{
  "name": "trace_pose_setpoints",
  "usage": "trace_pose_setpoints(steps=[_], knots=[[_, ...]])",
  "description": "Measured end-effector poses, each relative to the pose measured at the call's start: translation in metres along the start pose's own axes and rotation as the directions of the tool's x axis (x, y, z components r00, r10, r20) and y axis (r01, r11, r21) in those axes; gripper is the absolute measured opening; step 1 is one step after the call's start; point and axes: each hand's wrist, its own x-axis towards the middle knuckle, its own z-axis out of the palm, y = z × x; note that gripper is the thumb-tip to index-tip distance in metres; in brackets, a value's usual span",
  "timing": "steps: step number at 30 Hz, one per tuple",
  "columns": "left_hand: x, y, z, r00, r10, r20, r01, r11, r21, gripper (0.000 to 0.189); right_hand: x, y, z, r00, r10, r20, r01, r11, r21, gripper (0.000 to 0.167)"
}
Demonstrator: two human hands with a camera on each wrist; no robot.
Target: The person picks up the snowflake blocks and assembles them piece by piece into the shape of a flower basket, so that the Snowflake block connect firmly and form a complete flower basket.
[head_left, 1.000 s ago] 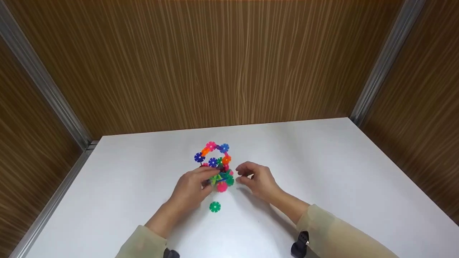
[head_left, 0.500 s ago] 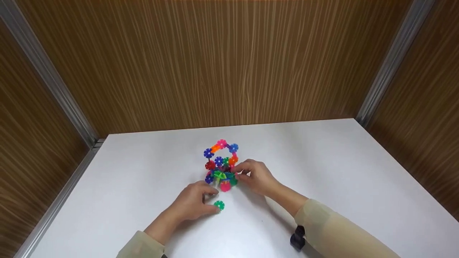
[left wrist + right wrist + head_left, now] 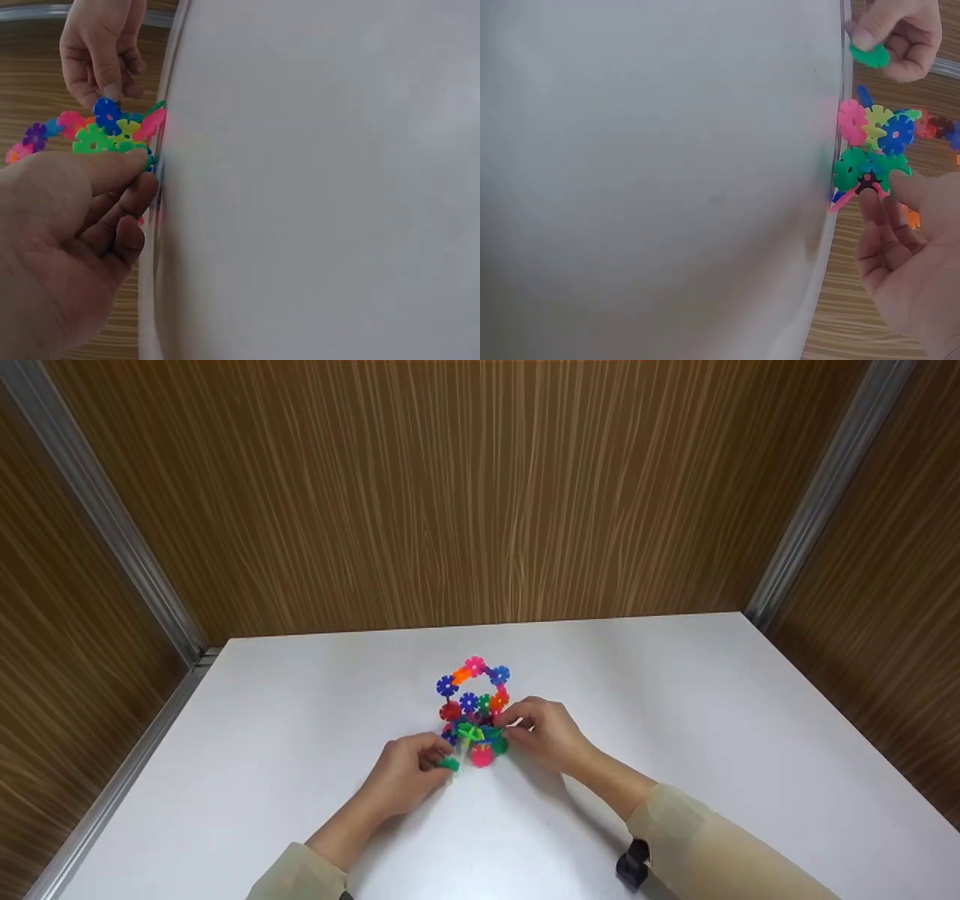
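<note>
A basket-like build of interlocking snowflake discs [image 3: 470, 732] stands on the table, with a looped handle of pink, orange, blue and purple discs rising at its back. My left hand [image 3: 405, 777] is at its front left and pinches a loose green snowflake disc [image 3: 870, 55] between thumb and fingers. That disc is apart from the build in the right wrist view. On the other side my right hand [image 3: 553, 737] holds the build's edge by thumb and fingertips, at a black disc [image 3: 868, 181] beside green ones. Its fingers partly cover that side.
A white tabletop [image 3: 637, 682] stretches out around the build. Wood-grain panels [image 3: 480, 495] rise behind and at both sides, with metal posts [image 3: 817, 502] at the corners. A black strap [image 3: 634, 864] is on the right sleeve.
My left hand let go of the build, came down to the green disc on the table, picked it up and brought it near the build's front left. My right hand moved in and took hold of the right edge.
</note>
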Motion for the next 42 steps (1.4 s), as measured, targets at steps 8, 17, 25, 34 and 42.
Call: trace_pose_setpoints(steps=[8, 17, 25, 34, 42], knots=[[0.001, 0.002, 0.004, 0.992, -0.125, -0.028, 0.113, 0.961, -0.254, 0.016, -0.001, -0.001, 0.001, 1.000, 0.030, 0.009, -0.030, 0.999, 0.026, 0.015], [0.000, 0.002, 0.009, 0.986, -0.167, -0.028, 0.144, 0.913, -0.383, 0.039, -0.002, -0.004, 0.001, 0.995, 0.095, 0.017, -0.096, 0.994, 0.058, 0.015], [0.001, 0.005, 0.016, 0.963, -0.266, -0.038, 0.217, 0.853, -0.475, 0.041, -0.002, -0.002, 0.001, 0.993, 0.116, 0.025, -0.118, 0.991, 0.071, 0.013], [0.009, 0.009, 0.023, 0.933, -0.357, -0.032, 0.271, 0.760, -0.591, 0.038, 0.000, -0.008, 0.000, 0.990, 0.142, 0.012, -0.142, 0.980, 0.140, 0.010], [0.011, 0.006, 0.026, 0.931, -0.362, -0.039, 0.267, 0.751, -0.604, 0.037, -0.002, -0.004, 0.004, 0.987, 0.160, 0.003, -0.158, 0.972, 0.172, 0.012]])
